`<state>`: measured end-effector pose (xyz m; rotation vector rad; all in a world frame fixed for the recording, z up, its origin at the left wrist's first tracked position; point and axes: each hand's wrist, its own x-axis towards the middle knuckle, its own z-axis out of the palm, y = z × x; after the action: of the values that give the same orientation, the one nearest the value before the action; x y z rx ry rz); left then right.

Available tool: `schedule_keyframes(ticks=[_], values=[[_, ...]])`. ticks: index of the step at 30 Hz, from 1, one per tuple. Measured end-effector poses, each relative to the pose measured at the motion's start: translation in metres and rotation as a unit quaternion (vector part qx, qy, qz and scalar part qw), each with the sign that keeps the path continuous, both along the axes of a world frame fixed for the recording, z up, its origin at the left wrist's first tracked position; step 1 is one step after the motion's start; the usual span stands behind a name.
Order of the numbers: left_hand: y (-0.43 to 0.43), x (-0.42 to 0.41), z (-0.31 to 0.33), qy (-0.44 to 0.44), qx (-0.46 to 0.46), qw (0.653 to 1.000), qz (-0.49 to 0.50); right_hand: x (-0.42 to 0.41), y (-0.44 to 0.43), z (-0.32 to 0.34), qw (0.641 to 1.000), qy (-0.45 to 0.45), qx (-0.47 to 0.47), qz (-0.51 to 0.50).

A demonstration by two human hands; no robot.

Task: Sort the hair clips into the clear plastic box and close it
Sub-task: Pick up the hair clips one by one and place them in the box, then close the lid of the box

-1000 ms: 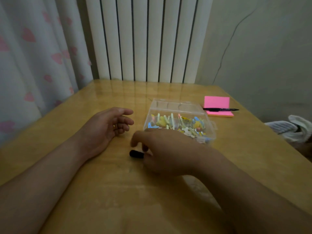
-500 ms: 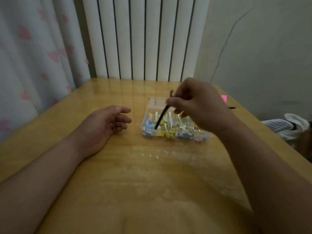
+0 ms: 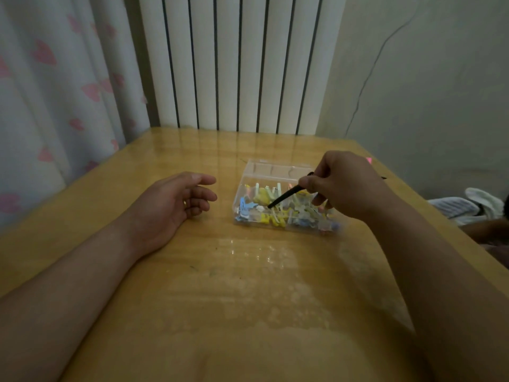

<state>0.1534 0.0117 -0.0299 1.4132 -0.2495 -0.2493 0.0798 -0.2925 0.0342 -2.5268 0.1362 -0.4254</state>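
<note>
You are pinching a black hair clip between the thumb and fingers of your right hand; the clip is slanting down over the clear plastic box, its lower tip hanging at the pile of coloured clips lying inside the box (touching them or just above, I cannot tell); so most of the sorting is looking done, while this clip is not yet let go and the box is standing open, the closing left to do; your left hand is resting on the table left of the box, fingers loosely curled, holding nothing; your right hand is covering the box's right part, hiding anything lying beyond it; what seems the lid is rising at the box's far edge, too clear to make out well.
</note>
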Motion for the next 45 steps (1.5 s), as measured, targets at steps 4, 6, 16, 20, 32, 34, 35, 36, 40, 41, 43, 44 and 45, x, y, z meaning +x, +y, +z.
schedule_keyframes(ticks=[4,6,16,20,32,34,35,36,40,41,43,44,45], values=[[0.0,-0.001,0.001,0.0,0.0,1.0,0.0,0.001,0.001,0.0,0.99,0.033,-0.136,-0.027],[0.0,-0.002,0.001,0.002,-0.002,1.0,0.0,0.002,-0.001,0.001,0.983,0.07,-0.168,-0.039],[-0.001,-0.004,0.003,0.002,0.004,1.0,0.005,0.008,-0.009,-0.006,0.972,0.107,-0.2,-0.067],[-0.002,-0.004,0.004,0.001,0.007,1.0,0.006,0.007,-0.01,-0.006,0.971,0.126,-0.195,-0.053],[-0.004,-0.012,0.003,-0.034,0.048,0.998,0.026,0.024,-0.038,-0.033,0.987,-0.069,0.032,-0.141],[-0.008,-0.019,0.004,-0.074,0.106,0.991,0.036,0.029,-0.043,-0.043,0.986,-0.054,0.09,-0.13],[-0.012,-0.023,0.007,-0.089,0.136,0.986,0.041,0.03,-0.044,-0.047,0.985,-0.045,0.115,-0.123],[-0.015,-0.025,0.011,-0.095,0.158,0.982,0.048,0.032,-0.045,-0.05,0.983,-0.037,0.136,-0.117],[-0.03,-0.016,0.03,-0.081,0.185,0.975,0.088,0.039,-0.047,-0.053,0.977,-0.024,0.189,-0.094],[-0.034,-0.009,0.034,-0.073,0.181,0.976,0.096,0.04,-0.047,-0.054,0.976,-0.021,0.198,-0.092],[-0.044,0.011,0.034,-0.05,0.177,0.977,0.11,0.043,-0.048,-0.054,0.972,-0.014,0.217,-0.092],[-0.051,0.019,0.034,-0.039,0.182,0.976,0.109,0.044,-0.049,-0.055,0.97,-0.008,0.225,-0.093],[-0.058,0.028,0.032,-0.031,0.192,0.975,0.106,0.044,-0.049,-0.055,0.969,-0.003,0.23,-0.093]])
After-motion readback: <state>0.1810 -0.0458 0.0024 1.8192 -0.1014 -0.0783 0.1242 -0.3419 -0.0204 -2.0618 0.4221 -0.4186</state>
